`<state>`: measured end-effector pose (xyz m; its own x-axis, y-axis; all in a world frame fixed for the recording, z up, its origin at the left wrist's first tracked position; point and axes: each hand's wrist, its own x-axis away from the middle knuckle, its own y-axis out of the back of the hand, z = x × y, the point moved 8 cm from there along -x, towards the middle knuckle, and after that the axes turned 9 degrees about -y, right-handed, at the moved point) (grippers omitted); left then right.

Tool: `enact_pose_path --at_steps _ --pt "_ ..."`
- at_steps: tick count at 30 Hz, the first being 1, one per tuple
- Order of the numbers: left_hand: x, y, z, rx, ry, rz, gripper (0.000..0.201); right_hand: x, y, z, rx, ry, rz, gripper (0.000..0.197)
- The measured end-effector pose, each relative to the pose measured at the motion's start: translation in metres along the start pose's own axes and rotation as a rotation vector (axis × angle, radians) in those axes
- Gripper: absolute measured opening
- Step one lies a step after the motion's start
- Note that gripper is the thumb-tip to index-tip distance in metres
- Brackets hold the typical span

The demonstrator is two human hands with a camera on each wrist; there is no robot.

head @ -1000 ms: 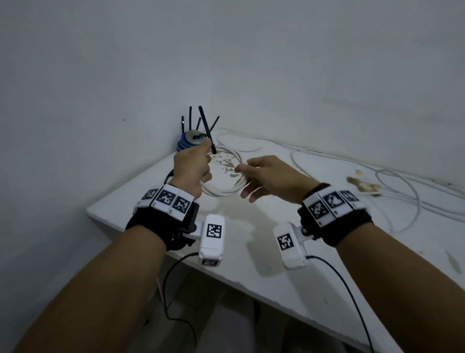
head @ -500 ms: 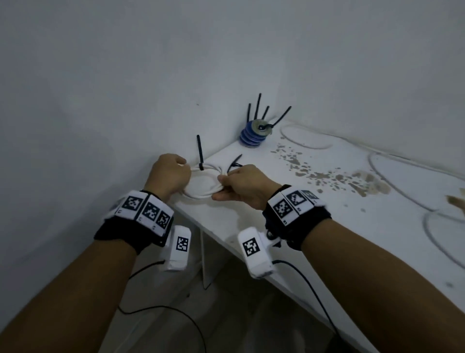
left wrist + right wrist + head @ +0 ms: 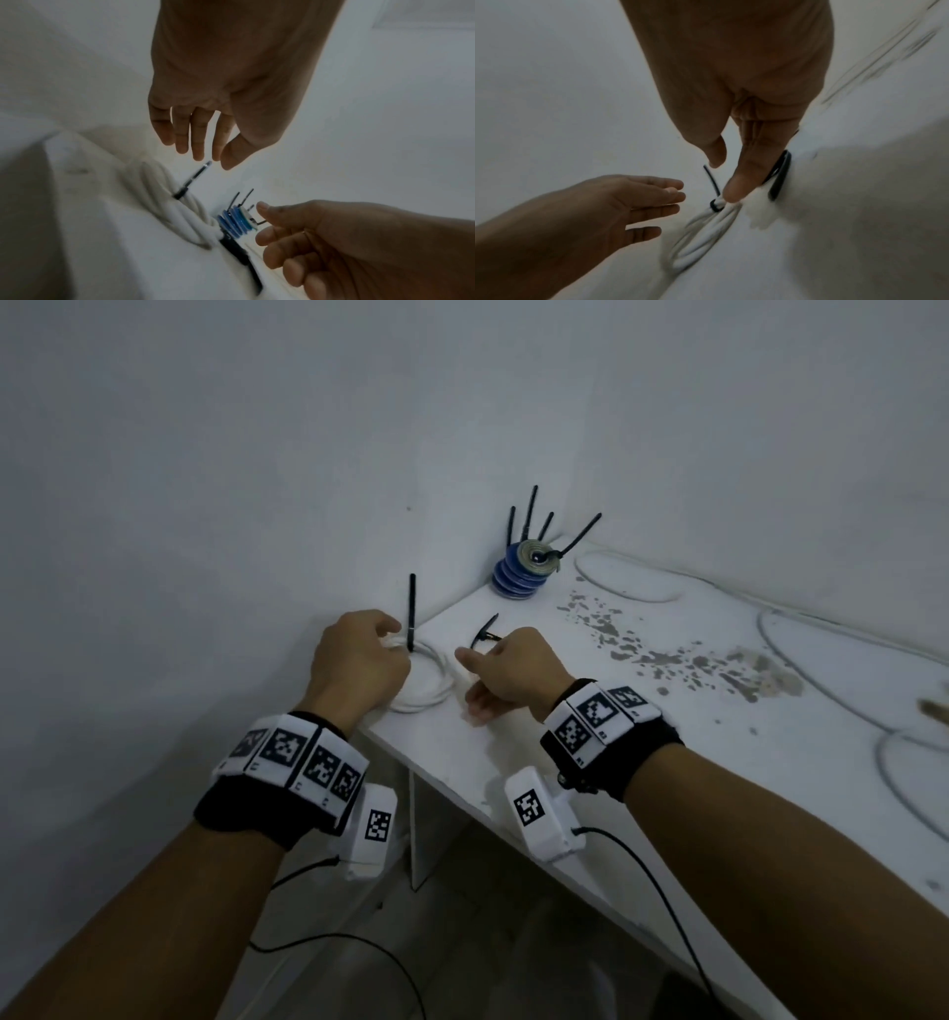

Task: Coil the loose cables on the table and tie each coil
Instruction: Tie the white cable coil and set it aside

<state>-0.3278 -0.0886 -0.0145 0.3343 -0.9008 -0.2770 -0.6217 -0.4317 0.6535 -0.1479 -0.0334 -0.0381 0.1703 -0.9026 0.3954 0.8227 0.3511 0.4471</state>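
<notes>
Right wrist blurred, left hand (image 3: 357,660) hiding coil (image 3: 429,683)

Bare forearms, no sleeves. Each wrist wears a black band (image 3: 241,814) topped with white blocks (image 3: 295,762) printed with black square-pattern markers. A white camera box (image 3: 539,819) with its own marker hangs below each wrist, trailing a thin black cable (image 3: 662,901).

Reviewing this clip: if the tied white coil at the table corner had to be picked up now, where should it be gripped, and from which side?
Probably pinch the white coil at the bundled strands beside the black cable tie, coming from above. The tie binds the loops there, and the coil lies flat near the edge of the table, so elsewhere the loops could spread.
</notes>
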Motion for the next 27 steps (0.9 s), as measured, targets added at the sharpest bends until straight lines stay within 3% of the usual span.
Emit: enact_pose_path --at_steps 7,13,17,22,25,27 --pt "-0.002 -0.062 -0.115 0.139 -0.231 0.16 0.029 0.016 0.137 -0.035 0.246 0.078 -0.27 0.034" --pt "0.013 -0.144 -0.215 0.236 -0.341 0.374 0.03 0.029 0.263 -0.116 0.469 -0.053 -0.442 0.044" --pt "0.038 -0.205 -0.268 0.249 -0.391 0.522 0.028 0.059 0.326 -0.176 0.651 -0.224 -0.589 0.047" --pt "0.081 -0.277 -0.318 0.133 -0.506 0.757 0.036 0.099 0.331 -0.222 0.845 -0.321 -0.203 0.055" --pt "0.117 -0.311 -0.342 0.0 -0.633 0.925 0.054 0.119 0.337 -0.227 0.902 -0.213 -0.169 0.031" --pt "0.136 -0.326 -0.354 -0.065 -0.699 0.979 0.059 0.129 0.341 -0.228 0.873 -0.135 -0.191 0.027"
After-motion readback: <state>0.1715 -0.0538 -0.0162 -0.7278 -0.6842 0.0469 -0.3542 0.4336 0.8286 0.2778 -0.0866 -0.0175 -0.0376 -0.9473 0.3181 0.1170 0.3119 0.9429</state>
